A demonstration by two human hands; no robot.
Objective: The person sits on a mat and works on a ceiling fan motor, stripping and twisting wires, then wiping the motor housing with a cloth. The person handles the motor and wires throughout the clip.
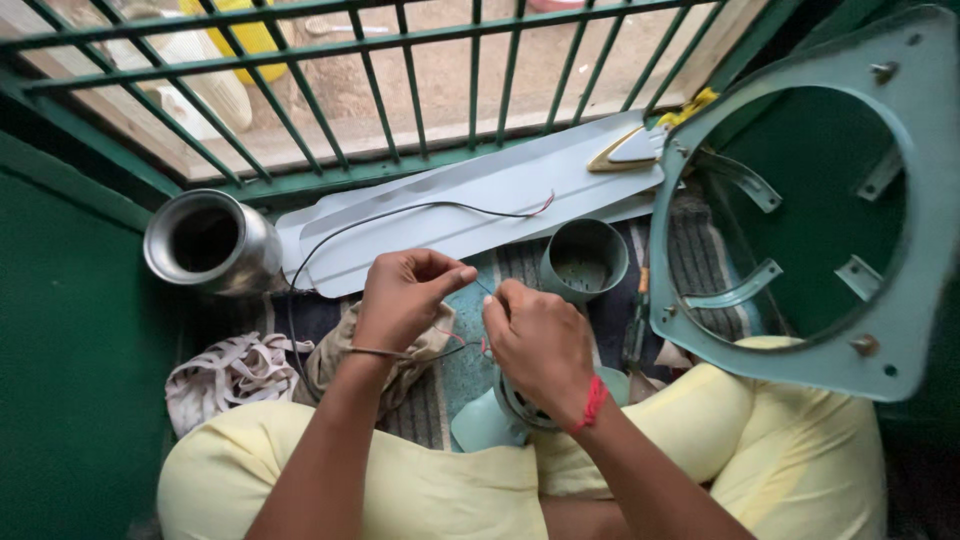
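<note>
Red-tipped thin wire [440,206] is what both hands are working on here. It's a skinny dark lead that's looping up across the pale grey fan blade [480,195] and coming back down to the space between the two hands, right above the person's lap. The left hand [405,300] is pinching it with thumb and forefinger closed tight on the strand, other fingers curled in. The right hand [535,340] is also closed in a pinch on the wire end near a bit of red, and it's sitting over a small pale green motor housing [490,420] down between the knees. Just beyond the hands, a pale green round cap [585,262] is standing open side up on a striped mat [450,375]. A crumpled tan rag [335,355] is lying under the left wrist. Off to the left a shiny steel cup [212,243] is lying on its side, and on the right a big pale green fan frame [900,200] is leaning up.
</note>
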